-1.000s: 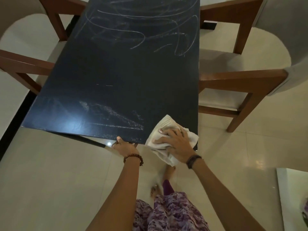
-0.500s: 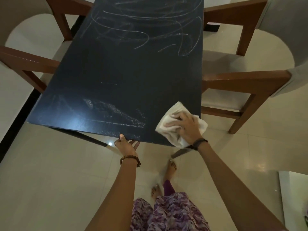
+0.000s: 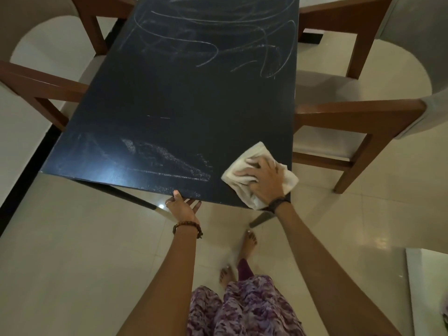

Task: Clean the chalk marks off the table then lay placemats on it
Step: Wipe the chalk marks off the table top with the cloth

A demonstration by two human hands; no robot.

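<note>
A dark table (image 3: 189, 100) reaches away from me. Loops of white chalk marks (image 3: 213, 42) cover its far half, and smeared chalk marks (image 3: 167, 161) lie near the front edge. My right hand (image 3: 264, 178) lies spread on a bunched white cloth (image 3: 242, 168) and presses it onto the table's near right corner. My left hand (image 3: 183, 206) holds the front edge, thumb on top and fingers underneath. No placemats are in view.
Wooden chairs with pale cushions flank the table, one chair (image 3: 351, 122) at the right and another chair (image 3: 43, 86) at the left. A white surface (image 3: 426, 282) shows at the lower right. My bare feet stand on the tiled floor (image 3: 72, 251).
My right hand has slid the cloth from the front edge farther onto the table and slightly right. My left hand has stayed on the front edge.
</note>
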